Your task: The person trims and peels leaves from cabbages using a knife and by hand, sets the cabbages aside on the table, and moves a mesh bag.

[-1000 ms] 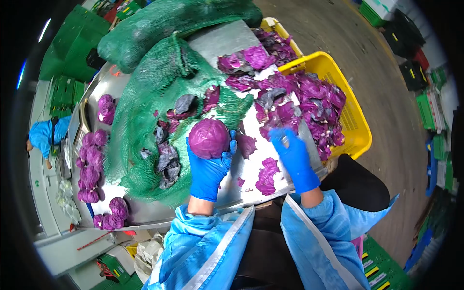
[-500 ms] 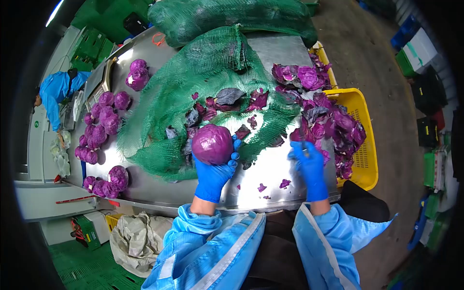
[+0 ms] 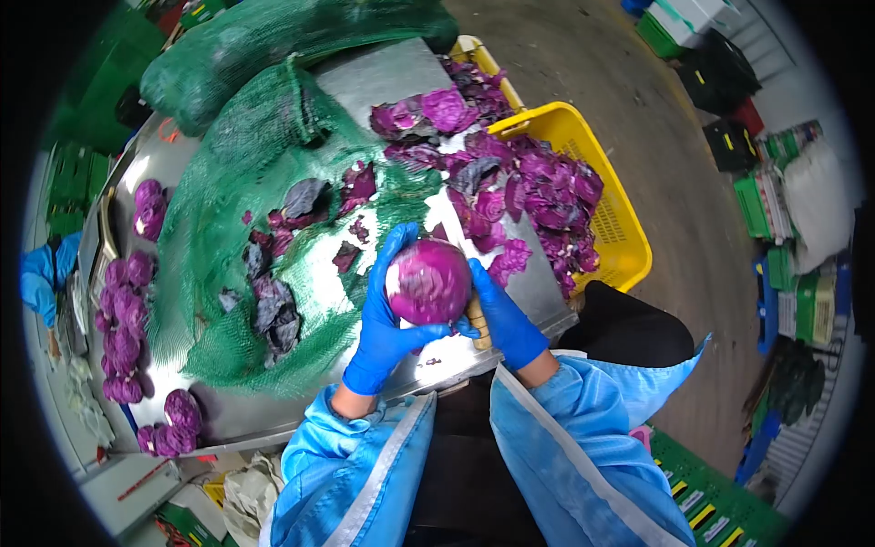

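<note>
A trimmed purple cabbage (image 3: 428, 284) is held up over the near edge of the metal table. My left hand (image 3: 383, 319) in a blue glove wraps its left side and underside. On the other side, my right hand (image 3: 506, 319), also gloved, closes around the tan handle of a knife (image 3: 479, 321), its fingers up against the cabbage. A bright strip above the handle looks like the blade. Loose purple leaves (image 3: 510, 263) lie just beyond my right hand. A green mesh sack (image 3: 219, 210) is spread on the table to the left, with torn leaves on it.
Several peeled cabbages (image 3: 123, 310) line the table's left side. A yellow crate (image 3: 629, 246), heaped with leaves, stands at the right edge. Full green mesh sacks (image 3: 273, 55) lie at the back. A co-worker in a blue sleeve (image 3: 41, 278) is at far left.
My right hand has come left with the knife to meet the cabbage. My left hand's hold has shifted around the cabbage. The view has turned rightward.
</note>
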Demonstrator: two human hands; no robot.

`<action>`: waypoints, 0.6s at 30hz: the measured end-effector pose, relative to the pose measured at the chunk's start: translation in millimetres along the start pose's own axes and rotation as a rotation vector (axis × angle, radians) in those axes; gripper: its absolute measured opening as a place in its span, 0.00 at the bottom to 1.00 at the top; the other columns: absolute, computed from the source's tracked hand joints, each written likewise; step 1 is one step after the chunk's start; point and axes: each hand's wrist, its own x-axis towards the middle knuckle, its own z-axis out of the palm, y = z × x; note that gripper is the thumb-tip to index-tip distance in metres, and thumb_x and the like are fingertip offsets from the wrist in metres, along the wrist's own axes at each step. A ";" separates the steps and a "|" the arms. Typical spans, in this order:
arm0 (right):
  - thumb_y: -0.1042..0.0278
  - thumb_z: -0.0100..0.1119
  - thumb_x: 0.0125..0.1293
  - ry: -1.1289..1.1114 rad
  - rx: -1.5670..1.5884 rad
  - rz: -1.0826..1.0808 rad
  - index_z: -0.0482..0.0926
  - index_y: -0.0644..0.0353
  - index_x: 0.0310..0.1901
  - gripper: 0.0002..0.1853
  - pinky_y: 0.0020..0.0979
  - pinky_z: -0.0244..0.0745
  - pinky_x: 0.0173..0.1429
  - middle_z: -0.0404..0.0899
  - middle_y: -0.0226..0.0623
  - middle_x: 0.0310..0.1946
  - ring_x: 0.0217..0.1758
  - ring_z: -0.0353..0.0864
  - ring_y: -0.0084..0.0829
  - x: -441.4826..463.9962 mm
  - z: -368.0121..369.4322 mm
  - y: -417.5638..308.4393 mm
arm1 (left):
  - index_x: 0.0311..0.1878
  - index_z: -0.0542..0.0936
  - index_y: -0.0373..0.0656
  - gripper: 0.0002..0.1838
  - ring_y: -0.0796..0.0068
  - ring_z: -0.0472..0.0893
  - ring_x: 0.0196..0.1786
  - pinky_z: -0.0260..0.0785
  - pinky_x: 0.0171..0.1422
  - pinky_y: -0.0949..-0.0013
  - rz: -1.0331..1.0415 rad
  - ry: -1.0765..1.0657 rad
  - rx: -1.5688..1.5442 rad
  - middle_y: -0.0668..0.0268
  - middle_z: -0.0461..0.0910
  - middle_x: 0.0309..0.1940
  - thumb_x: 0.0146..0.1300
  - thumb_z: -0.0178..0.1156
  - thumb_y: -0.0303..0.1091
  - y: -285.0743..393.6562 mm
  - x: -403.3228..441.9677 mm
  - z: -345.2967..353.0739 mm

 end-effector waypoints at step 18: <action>0.46 0.50 0.71 0.703 -1.748 -0.612 0.60 0.53 0.73 0.33 0.42 0.70 0.21 0.77 0.40 0.22 0.20 0.79 0.40 -13.9 -17.0 16.0 | 0.74 0.54 0.36 0.60 0.43 0.68 0.62 0.62 0.67 0.49 -0.022 -0.029 0.984 0.45 0.66 0.64 0.36 0.78 0.36 -57.4 -2.3 44.8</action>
